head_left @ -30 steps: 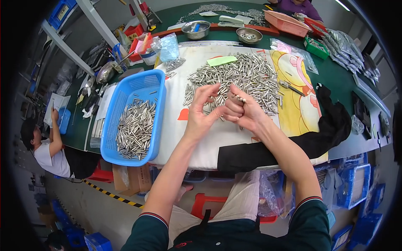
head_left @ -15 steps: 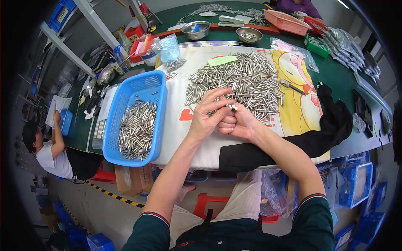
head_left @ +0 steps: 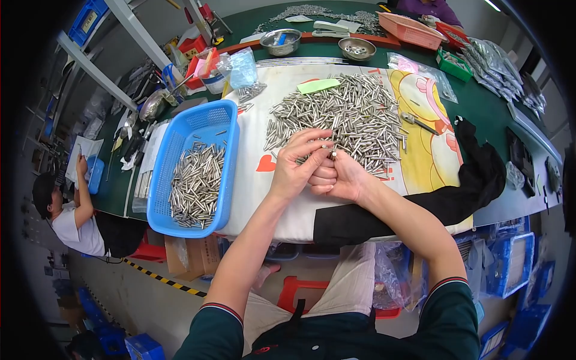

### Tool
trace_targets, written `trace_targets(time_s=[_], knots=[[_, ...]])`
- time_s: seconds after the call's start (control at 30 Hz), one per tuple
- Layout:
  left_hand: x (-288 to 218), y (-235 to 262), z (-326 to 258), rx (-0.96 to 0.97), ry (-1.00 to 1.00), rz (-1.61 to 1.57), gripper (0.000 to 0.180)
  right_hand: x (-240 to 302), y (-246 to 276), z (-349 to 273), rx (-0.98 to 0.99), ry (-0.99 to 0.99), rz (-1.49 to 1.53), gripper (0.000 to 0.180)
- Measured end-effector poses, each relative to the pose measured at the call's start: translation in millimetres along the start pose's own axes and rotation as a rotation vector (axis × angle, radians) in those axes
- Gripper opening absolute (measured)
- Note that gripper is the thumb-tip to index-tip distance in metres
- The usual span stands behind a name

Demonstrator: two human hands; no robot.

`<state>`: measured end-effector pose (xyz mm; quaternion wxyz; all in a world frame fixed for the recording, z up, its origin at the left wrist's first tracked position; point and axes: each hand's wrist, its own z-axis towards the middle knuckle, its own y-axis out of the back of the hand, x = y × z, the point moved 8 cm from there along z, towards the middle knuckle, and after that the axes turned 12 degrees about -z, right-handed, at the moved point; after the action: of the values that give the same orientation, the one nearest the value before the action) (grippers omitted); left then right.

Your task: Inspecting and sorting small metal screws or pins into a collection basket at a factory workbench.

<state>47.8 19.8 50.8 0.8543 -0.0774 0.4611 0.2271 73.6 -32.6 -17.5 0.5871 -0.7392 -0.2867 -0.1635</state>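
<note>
Both hands pinch one small metal pin [head_left: 332,153] at the fingertips: left hand [head_left: 298,165] curls over it, right hand [head_left: 337,176] cups from below, the two touching. They sit over the white cloth [head_left: 255,198] near the table's front edge, at the near rim of the big pin pile [head_left: 342,117]. Blue basket [head_left: 198,123] of pins stands at the cloth's left edge. Black cloth [head_left: 474,180] drapes the front right edge.

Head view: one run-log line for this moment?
left hand + right hand: pinching one small metal pin | over pin pile | blue basket: part-filled
</note>
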Motion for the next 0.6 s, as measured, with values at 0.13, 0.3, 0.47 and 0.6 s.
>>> trace_targets(time_s=[0.13,0.3,0.47,0.6], knots=[[-0.5,-0.1,0.3,0.003,0.003,0.005,0.016,-0.7,0.3,0.5,-0.004,-0.004,0.024,0.048],[-1.6,-1.2,0.6,0.005,0.005,-0.018,0.017,0.0,-1.4,0.8,0.031,0.004,0.013,0.049],[-1.3,-1.2,0.8,0.007,0.003,-0.023,0.018,0.5,-2.2,0.9,0.033,0.008,0.009,0.05],[0.0,-1.4,0.7,0.008,0.009,-0.027,0.018,1.3,-2.0,0.5,0.012,0.005,-0.01,0.051]])
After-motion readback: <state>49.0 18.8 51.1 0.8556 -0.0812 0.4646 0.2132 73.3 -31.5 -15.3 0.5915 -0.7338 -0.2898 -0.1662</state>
